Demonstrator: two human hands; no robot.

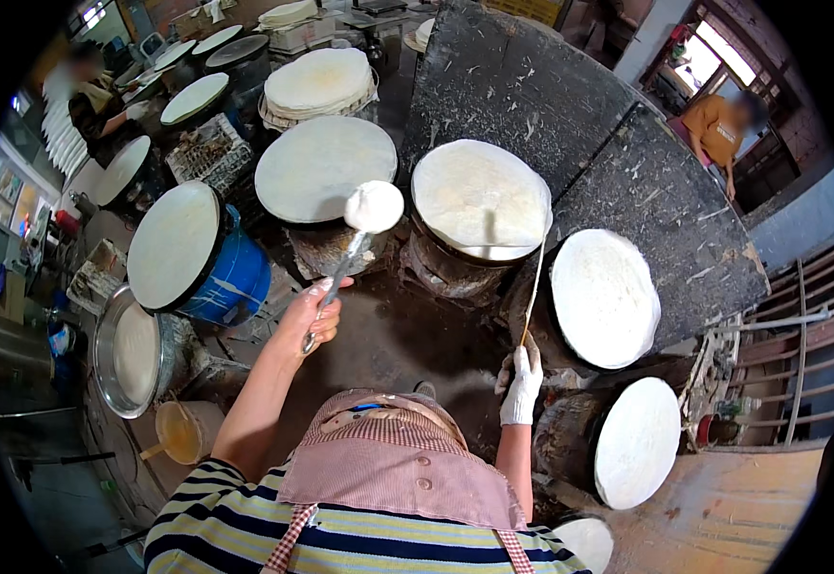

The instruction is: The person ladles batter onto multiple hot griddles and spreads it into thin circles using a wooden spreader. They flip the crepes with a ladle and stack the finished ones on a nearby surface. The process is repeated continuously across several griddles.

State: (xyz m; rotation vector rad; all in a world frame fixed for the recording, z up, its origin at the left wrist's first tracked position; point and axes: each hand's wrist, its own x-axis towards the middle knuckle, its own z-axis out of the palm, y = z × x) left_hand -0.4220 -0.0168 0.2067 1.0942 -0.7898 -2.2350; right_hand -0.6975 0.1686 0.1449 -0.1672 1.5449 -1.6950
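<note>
My left hand (313, 318), bare, is closed around the handle of a metal ladle (352, 251). The ladle's round bowl is coated in white batter and overlaps the near edge of a round griddle (292, 167) covered by a pale sheet. In a white glove, my right hand (522, 381) grips a thin stick (533, 292). The stick's far end meets the right rim of a thin round batter sheet (469, 191) on another griddle. A shadow falls across that sheet. To the right lies a whiter sheet (605, 298) on its own griddle.
Left stand a blue drum (235, 277) under a griddle, a metal basin (154, 359) of batter and a bucket (208, 421) of yellowish liquid. Behind are stacked round sheets (319, 81) and dark upright panels (503, 77). One person (718, 129) stands far right, another (91, 91) far left.
</note>
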